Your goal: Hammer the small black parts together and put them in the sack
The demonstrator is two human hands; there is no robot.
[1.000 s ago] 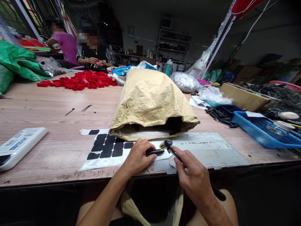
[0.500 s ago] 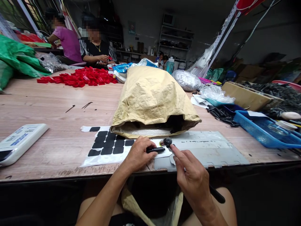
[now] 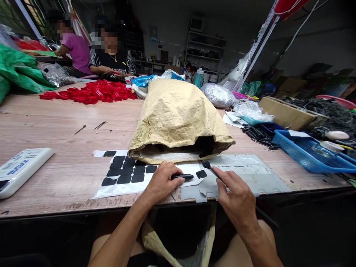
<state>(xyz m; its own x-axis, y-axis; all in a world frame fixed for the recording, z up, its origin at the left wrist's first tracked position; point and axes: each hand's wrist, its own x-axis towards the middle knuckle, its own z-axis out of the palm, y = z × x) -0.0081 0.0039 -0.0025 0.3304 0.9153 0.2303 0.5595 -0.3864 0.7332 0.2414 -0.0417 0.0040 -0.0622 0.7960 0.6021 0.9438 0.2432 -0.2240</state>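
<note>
My left hand [image 3: 164,180] rests at the table's front edge, its thumb and fingers closed on a short black pen-like tube [image 3: 183,177]. My right hand [image 3: 236,193] grips a thin black rod with a round black head [image 3: 206,164]; a dark handle end shows below the wrist. That head is just above a single black rounded-square sticker [image 3: 201,173], apart from the others. Left of my hands lies a white backing sheet [image 3: 111,191] with rows of black stickers [image 3: 126,171]. Beneath my right hand's tool is a grey plate [image 3: 244,181].
A large tan sack [image 3: 178,115] lies mouth toward me. A white electronic device [image 3: 25,167] sits left, a blue basket [image 3: 308,155] right. Red parts [image 3: 94,91] are heaped farther back, before a co-worker [image 3: 111,55]. Another open sack [image 3: 155,241] is at my lap.
My right hand has moved right with the round-headed rod, and the black sticker beside it has come into view. My left hand keeps its hold. The view has shifted slightly.
</note>
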